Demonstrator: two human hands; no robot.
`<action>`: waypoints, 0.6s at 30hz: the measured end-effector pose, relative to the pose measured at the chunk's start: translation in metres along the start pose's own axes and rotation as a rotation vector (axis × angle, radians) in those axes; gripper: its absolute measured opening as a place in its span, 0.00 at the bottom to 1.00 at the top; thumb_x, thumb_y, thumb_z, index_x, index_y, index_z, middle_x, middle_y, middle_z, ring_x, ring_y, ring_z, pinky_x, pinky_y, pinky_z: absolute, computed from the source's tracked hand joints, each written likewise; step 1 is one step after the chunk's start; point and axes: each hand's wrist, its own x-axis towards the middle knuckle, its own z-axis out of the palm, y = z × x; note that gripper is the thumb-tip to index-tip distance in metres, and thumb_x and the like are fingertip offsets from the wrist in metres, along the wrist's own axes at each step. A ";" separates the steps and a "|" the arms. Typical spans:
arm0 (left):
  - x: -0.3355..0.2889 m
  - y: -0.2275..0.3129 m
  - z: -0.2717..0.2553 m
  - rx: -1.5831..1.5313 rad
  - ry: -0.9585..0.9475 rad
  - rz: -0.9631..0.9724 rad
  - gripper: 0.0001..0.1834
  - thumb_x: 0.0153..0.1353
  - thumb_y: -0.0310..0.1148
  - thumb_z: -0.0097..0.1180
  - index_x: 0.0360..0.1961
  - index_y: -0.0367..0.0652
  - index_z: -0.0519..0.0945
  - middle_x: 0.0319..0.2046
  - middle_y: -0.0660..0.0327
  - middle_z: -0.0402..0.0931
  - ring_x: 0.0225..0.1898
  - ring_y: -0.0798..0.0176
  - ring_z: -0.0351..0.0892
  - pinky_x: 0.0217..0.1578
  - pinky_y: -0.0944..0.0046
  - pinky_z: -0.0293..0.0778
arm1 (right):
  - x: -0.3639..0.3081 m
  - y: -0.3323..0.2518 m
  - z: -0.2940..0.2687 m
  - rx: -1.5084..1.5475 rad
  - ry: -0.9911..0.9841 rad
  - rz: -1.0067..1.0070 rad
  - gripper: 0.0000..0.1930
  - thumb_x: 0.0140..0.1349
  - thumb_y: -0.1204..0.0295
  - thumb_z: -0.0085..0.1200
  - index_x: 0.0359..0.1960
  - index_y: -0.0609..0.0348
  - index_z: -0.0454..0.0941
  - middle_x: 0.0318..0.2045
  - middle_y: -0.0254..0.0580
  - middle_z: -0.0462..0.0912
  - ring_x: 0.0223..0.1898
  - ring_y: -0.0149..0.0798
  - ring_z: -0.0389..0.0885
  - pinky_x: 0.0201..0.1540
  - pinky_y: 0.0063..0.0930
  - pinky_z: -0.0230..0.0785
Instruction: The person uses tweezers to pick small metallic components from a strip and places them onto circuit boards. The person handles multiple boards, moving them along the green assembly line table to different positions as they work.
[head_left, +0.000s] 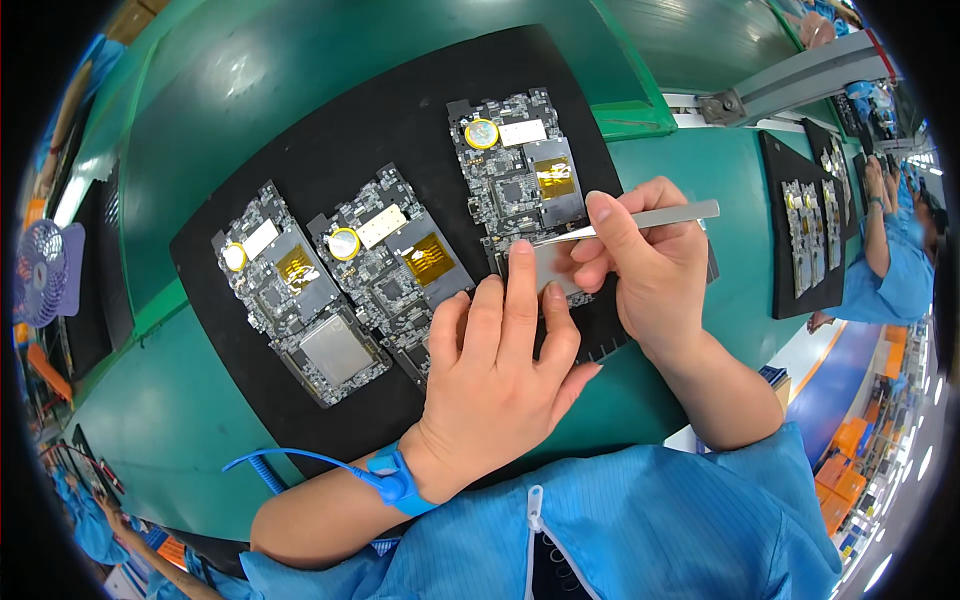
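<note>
As three boards are laid out on a black mat [390,125], the right board [490,165] is found close to the mat's right edge. A strip of mat is seen past its far end. Silver tweezers [655,217] are held by the right hand [655,268], with thumb and fingers clamped on them. The thin tip is pointed left, over the board, just beside the far edge of a silver plate [555,268]. Whether the board is touched by the tip cannot be told. The left hand [500,370] is held with its fingers apart, and its pointing finger is rested on the board just beside the tip.

The near end of the middle board [388,288] is hidden by the left hand. Between the middle and right boards, a gap is seen, wide at the far side and thin near the hands. Only a thin gap is left before the left board [272,292]. The widest stretch of mat is seen past the far end of the middle board. From a blue band [400,487] on the left wrist, a blue cord [300,452] is run left, over the mat's near edge.
</note>
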 end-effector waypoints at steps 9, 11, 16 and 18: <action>-0.001 -0.001 -0.007 -0.019 -0.048 0.026 0.34 0.49 0.55 0.59 0.48 0.35 0.77 0.56 0.40 0.66 0.51 0.44 0.67 0.53 0.45 0.61 | -0.012 0.003 0.005 -0.172 0.004 -0.277 0.09 0.61 0.76 0.57 0.32 0.65 0.67 0.22 0.42 0.79 0.22 0.25 0.80 0.22 0.14 0.72; -0.008 0.004 -0.004 0.053 -0.054 0.037 0.36 0.50 0.55 0.57 0.50 0.34 0.76 0.54 0.41 0.67 0.52 0.42 0.67 0.55 0.44 0.61 | -0.013 0.010 0.003 -0.149 -0.039 -0.385 0.09 0.61 0.77 0.58 0.32 0.65 0.68 0.23 0.42 0.79 0.24 0.25 0.81 0.22 0.14 0.72; -0.010 0.005 -0.003 0.116 -0.082 0.058 0.37 0.53 0.56 0.54 0.52 0.32 0.76 0.50 0.43 0.70 0.53 0.42 0.69 0.57 0.43 0.60 | -0.013 0.020 -0.001 -0.307 -0.080 -0.516 0.09 0.59 0.77 0.59 0.32 0.66 0.70 0.24 0.40 0.80 0.23 0.25 0.81 0.23 0.14 0.71; -0.009 0.005 -0.003 0.142 -0.075 0.068 0.37 0.53 0.56 0.53 0.52 0.32 0.76 0.49 0.44 0.71 0.53 0.42 0.69 0.57 0.43 0.61 | -0.014 0.021 0.001 -0.311 -0.063 -0.503 0.08 0.59 0.78 0.60 0.32 0.66 0.71 0.23 0.39 0.80 0.23 0.25 0.81 0.23 0.14 0.70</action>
